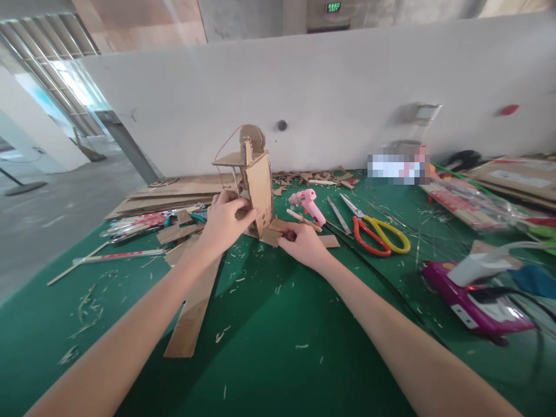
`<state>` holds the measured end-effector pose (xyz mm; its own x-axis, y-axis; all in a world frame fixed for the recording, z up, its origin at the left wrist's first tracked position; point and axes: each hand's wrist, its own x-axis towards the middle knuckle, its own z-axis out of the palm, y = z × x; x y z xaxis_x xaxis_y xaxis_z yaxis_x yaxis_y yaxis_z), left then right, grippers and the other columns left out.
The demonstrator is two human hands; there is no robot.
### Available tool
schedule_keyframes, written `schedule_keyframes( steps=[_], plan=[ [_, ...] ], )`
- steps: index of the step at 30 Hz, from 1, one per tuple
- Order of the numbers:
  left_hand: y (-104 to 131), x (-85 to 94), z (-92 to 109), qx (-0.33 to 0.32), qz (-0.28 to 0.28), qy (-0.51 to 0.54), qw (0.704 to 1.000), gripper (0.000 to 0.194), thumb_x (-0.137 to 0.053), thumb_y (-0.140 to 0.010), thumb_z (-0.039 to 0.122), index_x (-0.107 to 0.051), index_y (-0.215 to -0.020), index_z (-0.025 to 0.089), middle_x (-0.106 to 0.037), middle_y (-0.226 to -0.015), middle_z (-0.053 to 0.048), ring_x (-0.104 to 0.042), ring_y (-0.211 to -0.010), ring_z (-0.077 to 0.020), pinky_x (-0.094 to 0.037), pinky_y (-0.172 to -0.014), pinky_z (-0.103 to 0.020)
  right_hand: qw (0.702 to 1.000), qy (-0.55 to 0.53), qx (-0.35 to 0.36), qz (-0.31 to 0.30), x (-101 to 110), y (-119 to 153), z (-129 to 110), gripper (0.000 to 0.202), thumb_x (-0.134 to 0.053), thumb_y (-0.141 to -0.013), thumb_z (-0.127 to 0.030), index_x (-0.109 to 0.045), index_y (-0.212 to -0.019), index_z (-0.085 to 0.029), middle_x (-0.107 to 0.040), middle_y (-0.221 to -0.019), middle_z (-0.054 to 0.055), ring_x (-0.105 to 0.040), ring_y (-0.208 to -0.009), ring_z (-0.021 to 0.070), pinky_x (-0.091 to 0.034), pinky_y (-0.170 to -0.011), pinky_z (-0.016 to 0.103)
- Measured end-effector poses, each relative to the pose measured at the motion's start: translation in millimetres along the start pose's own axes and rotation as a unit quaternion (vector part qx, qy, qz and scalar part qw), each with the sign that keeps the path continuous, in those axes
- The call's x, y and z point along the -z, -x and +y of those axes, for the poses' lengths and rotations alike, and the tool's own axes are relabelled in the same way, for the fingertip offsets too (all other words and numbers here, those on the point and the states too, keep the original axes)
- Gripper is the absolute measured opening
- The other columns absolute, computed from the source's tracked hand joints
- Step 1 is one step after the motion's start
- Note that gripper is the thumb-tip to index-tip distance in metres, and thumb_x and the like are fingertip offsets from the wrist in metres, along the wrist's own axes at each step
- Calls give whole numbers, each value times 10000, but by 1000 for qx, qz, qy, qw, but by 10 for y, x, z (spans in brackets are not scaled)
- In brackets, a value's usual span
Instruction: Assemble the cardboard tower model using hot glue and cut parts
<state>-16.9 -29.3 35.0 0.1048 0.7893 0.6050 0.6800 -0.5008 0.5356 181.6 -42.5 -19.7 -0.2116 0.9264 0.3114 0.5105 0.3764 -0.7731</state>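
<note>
On the left of the green tabletop (269,347), a thin pale wooden stick (78,267) lies near clear plastic packets with red print (141,223). Behind them are stacked flat brown cardboard sheets (182,186). A long brown cardboard strip (197,307) slants toward me, passing beneath my left forearm.

My left hand (228,217) is at the left side of an upright tan cardboard model (258,188), its thumb against the lower front panel and its other fingers bent. Their tips are partly hidden, so I cannot tell whether they are clamped on it. The model stands at the middle of the tabletop, with a round cardboard disc (252,138) on top and a flat ledge (230,159) jutting left.

At its foot, my right hand (304,246) has thumb and fingers drawn together on the edge of a low flat cardboard piece (270,236). To the right lie a pink glue gun (313,207), a slim silver blade (339,214), scissors with orange and yellow handles (372,246), and a magenta power strip (478,307) with a white plug (478,266) in it.
</note>
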Motion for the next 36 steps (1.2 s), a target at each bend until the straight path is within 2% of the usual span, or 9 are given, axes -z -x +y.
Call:
schedule_keyframes(
  steps=[3, 8, 18, 28, 32, 36],
  plan=[
    [12, -15, -28, -21, -7, 21, 1000, 164, -690, -777, 348, -693, -766, 184, -516, -907, -82, -495, -948, -253, -392, -946, -413, 1000, 17, 4, 7, -35, -14, 24, 82, -543, -717, -248, -560, -668, -185, -481, -535, -46, -434, -509, 114, -325, -514, 244],
    [17, -42, -66, -51, -15, -54, 997, 173, -640, -833, 334, -670, -808, 166, -514, -929, -77, -531, -928, -213, -465, -884, -378, 1000, 26, 14, 3, -65, -20, 18, 104, -572, -722, -255, -537, -649, -190, -482, -533, -48, -433, -499, 109, -342, -526, 244],
    [30, -95, -108, -78, 19, -63, 995, 183, -643, -836, 332, -664, -749, 171, -528, -921, -77, -553, -939, -211, -475, -882, -387, 999, 47, 17, 0, -105, -49, 46, 125, -564, -726, -232, -521, -615, -194, -501, -525, -43, -474, -503, 114, -347, -532, 243],
    [30, -99, -116, -88, 23, -59, 994, 194, -640, -838, 329, -649, -731, 167, -533, -918, -79, -560, -934, -208, -481, -886, -388, 999, 24, -6, -34, -67, -55, -17, 93, -567, -750, -231, -616, -696, -174, -577, -588, -19, -501, -541, 120, -367, -539, 236],
    [39, -102, -124, -91, 30, -60, 994, 187, -640, -837, 324, -642, -727, 172, -537, -940, -81, -564, -932, -207, -486, -879, -387, 998, 30, -13, -48, -62, -59, -21, 95, -566, -762, -225, -609, -696, -174, -565, -589, -21, -492, -550, 119, -356, -540, 235],
    [47, -106, -130, -94, 31, -64, 993, 179, -636, -840, 316, -638, -728, 175, -539, -936, -80, -560, -939, -213, -486, -872, -393, 996, 57, 14, -61, -39, -60, -50, 126, -540, -783, -196, -601, -674, -177, -517, -552, -31, -463, -532, 116, -335, -540, 237]
  ],
)
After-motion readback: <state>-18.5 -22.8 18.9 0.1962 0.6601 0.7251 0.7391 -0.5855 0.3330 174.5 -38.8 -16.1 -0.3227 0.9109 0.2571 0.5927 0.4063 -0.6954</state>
